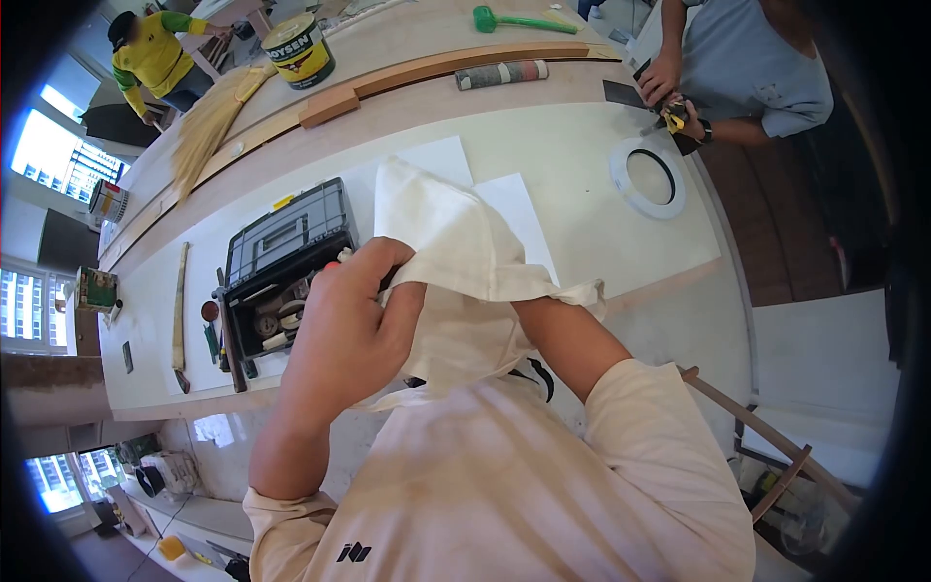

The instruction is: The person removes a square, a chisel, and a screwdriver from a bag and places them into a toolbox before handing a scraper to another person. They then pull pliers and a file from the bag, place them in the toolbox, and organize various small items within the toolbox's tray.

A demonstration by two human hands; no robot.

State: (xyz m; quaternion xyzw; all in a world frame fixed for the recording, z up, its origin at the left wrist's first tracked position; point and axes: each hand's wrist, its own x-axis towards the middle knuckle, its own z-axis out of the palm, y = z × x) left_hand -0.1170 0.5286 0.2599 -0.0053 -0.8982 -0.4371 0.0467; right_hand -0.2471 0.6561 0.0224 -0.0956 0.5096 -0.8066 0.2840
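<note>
A cream cloth bag [446,228] is raised in front of me above the table. My left hand [354,325] pinches the edge of its opening between thumb and fingers. My right forearm [570,339] goes into the bag, and the cloth covers that hand, so its fingers are hidden. Behind the bag, white paper sheets [519,218] lie on the tabletop. Close to my left hand stands a black toolbox [291,233] with its lid raised and several small tools inside.
A white tape roll [621,179] lies to the right, near a co-worker's hands [669,92] holding a tool. Toward the back are a long wooden strip [427,73], a paint roller sleeve [501,75], a paint can [299,50], a straw broom [208,126] and a green mallet [487,18].
</note>
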